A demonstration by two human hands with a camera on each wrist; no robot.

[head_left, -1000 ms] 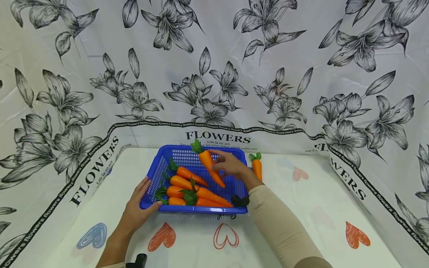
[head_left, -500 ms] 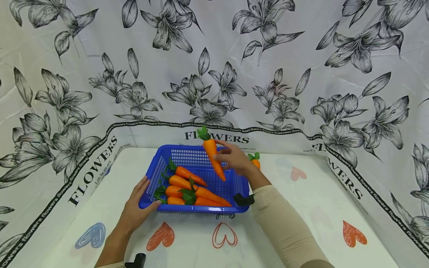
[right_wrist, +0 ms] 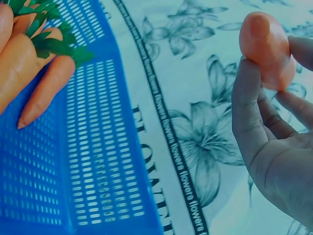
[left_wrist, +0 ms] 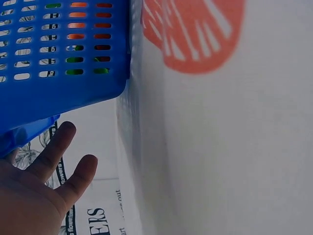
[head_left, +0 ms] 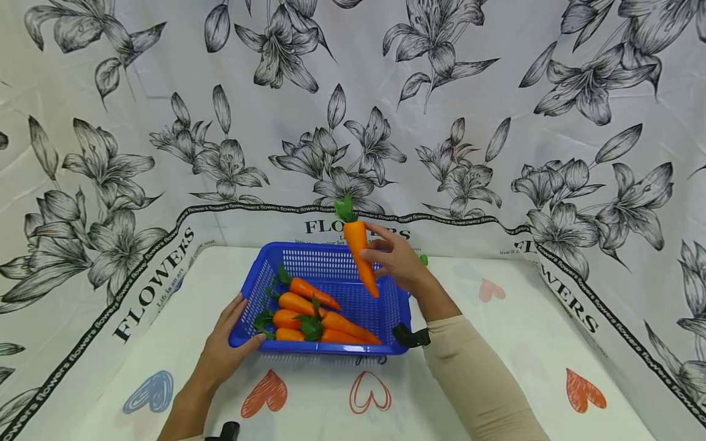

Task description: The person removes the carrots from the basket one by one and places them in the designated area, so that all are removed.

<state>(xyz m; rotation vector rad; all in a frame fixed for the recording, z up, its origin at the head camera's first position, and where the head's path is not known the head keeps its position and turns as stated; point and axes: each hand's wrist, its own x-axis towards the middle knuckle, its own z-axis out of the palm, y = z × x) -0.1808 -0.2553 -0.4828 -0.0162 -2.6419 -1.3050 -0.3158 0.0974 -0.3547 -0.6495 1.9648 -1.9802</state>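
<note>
My right hand [head_left: 399, 263] pinches an orange carrot [head_left: 357, 245] between thumb and fingers, above the right part of a blue plastic basket [head_left: 325, 347]. The carrot slants, its green leafy top up and its tip down. In the right wrist view the held carrot [right_wrist: 269, 54] shows nearly end-on. My left hand [head_left: 219, 355] rests at the basket's front left corner, thumb on the rim. Two of its fingers [left_wrist: 78, 181] show extended in the left wrist view; the others are mostly hidden. Several carrots [head_left: 310, 292] lie together in the basket's left and front part.
Green leaves [head_left: 424, 260] of another carrot show right of the basket, mostly behind my right arm. A white cloth with printed hearts [head_left: 265, 393] covers the table. Behind rises a curtain with printed flowers [head_left: 342, 184]. A black device [head_left: 410, 335] sits at my right wrist.
My right hand has moved the carrot up and to the right, and the carrot stands more upright. My left hand and the basket stay in place.
</note>
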